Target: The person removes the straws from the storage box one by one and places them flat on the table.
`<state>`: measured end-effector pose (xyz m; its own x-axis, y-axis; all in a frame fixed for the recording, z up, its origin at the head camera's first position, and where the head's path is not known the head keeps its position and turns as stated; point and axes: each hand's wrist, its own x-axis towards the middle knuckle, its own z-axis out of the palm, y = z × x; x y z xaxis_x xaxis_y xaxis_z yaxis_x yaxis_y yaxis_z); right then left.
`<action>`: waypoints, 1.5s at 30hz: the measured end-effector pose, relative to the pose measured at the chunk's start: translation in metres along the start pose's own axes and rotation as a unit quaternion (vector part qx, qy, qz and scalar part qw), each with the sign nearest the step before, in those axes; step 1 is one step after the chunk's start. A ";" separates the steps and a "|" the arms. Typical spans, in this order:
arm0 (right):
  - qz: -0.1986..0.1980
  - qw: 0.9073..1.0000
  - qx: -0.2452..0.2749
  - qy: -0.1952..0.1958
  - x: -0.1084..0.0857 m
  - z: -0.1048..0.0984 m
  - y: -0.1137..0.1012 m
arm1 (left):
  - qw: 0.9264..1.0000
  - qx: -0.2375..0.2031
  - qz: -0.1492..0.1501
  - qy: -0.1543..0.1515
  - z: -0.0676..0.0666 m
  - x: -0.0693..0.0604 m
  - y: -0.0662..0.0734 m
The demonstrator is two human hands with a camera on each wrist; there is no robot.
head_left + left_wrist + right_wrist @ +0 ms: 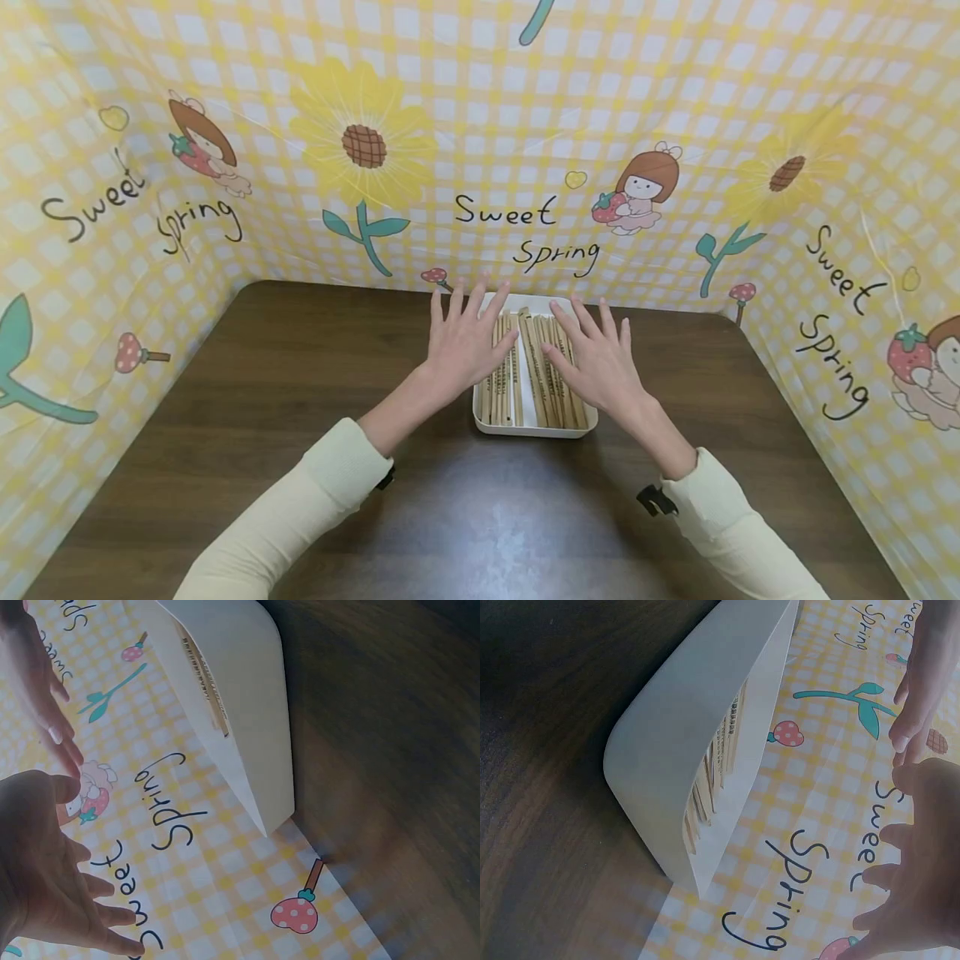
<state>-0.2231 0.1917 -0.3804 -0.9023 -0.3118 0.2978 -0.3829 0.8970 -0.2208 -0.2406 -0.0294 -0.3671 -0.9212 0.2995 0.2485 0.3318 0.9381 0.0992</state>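
Note:
A white rectangular tray [536, 432] stands on the table, holding several thin wooden sticks [555, 392] with dark print, which look like chopsticks. They lie lengthwise in two groups, with a strip of bare tray bottom between them. Over the tray's left side is my left hand [467, 337], its fingers spread and holding nothing. My right hand [602, 360] is likewise spread and holds nothing, over the right side. Both wrist views show the left hand [52, 862] and right hand [919, 855] apart from the tray, raised above it. The hands hide part of the sticks and the tray's sides.
The dark wooden table [337, 358] extends on both sides of the tray and in front of it. A yellow checked cloth [487, 150] with printed flowers and lettering rises behind the table and along its left and right sides.

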 end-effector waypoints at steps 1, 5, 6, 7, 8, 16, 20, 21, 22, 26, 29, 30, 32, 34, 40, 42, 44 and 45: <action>0.001 1.000 0.000 0.000 0.000 0.000 0.000 | 1.000 0.000 0.000 0.000 0.000 0.000 0.000; -0.002 1.000 0.006 -0.002 -0.001 0.001 0.001 | 1.000 -0.003 0.003 -0.004 -0.001 -0.002 0.000; -0.004 1.000 0.009 -0.003 -0.001 0.001 0.001 | 1.000 -0.005 0.007 -0.006 0.000 -0.003 -0.001; -0.007 1.000 0.012 -0.004 -0.002 0.002 0.002 | 1.000 -0.009 0.010 -0.009 0.000 -0.004 -0.001; -0.011 1.000 0.016 -0.004 -0.002 0.002 0.002 | 1.000 -0.013 0.014 -0.011 0.000 -0.005 -0.001; -0.059 0.997 0.042 0.002 -0.006 0.005 0.007 | 0.999 -0.017 0.048 -0.017 0.006 -0.010 -0.003; -0.079 0.995 0.055 -0.004 -0.011 0.008 0.010 | 0.997 -0.003 0.071 -0.014 0.010 -0.014 -0.002; -0.080 0.995 0.058 -0.006 -0.012 0.009 0.011 | 0.997 -0.002 0.076 -0.015 0.011 -0.016 -0.001; -0.081 0.995 0.064 -0.009 -0.014 0.009 0.011 | 0.996 0.002 0.083 -0.017 0.013 -0.017 0.000; -0.083 0.994 0.076 -0.016 -0.020 0.011 0.013 | 0.994 0.002 0.102 -0.024 0.017 -0.022 0.003; -0.089 0.993 0.079 -0.015 -0.024 0.013 0.014 | 0.994 0.004 0.110 -0.024 0.020 -0.027 0.005; -0.091 0.993 0.078 -0.014 -0.025 0.013 0.014 | 0.993 0.004 0.111 -0.025 0.021 -0.028 0.005; -0.095 0.992 0.076 -0.016 -0.028 0.015 0.014 | 0.993 -0.003 0.112 -0.026 0.023 -0.031 0.006; -0.098 0.992 0.074 -0.018 -0.031 0.017 0.014 | 0.993 -0.005 0.116 -0.027 0.025 -0.035 0.006; -0.094 0.992 0.078 -0.037 -0.040 0.021 0.017 | 0.991 -0.009 0.132 -0.035 0.030 -0.045 0.008; -0.093 0.992 0.079 -0.042 -0.042 0.023 0.018 | 0.989 -0.007 0.141 -0.038 0.031 -0.047 0.009; -0.095 0.991 0.076 -0.046 -0.045 0.025 0.019 | 0.987 -0.012 0.152 -0.047 0.033 -0.050 0.010; -0.100 0.991 0.077 -0.047 -0.047 0.026 0.019 | 0.986 -0.011 0.161 -0.048 0.034 -0.052 0.010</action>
<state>-0.1932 0.2149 -0.4228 -0.8173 -0.5123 0.2636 -0.5746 0.7583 -0.3080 -0.1963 -0.0294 -0.4120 -0.7823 0.5966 0.1792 0.6130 0.7884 0.0515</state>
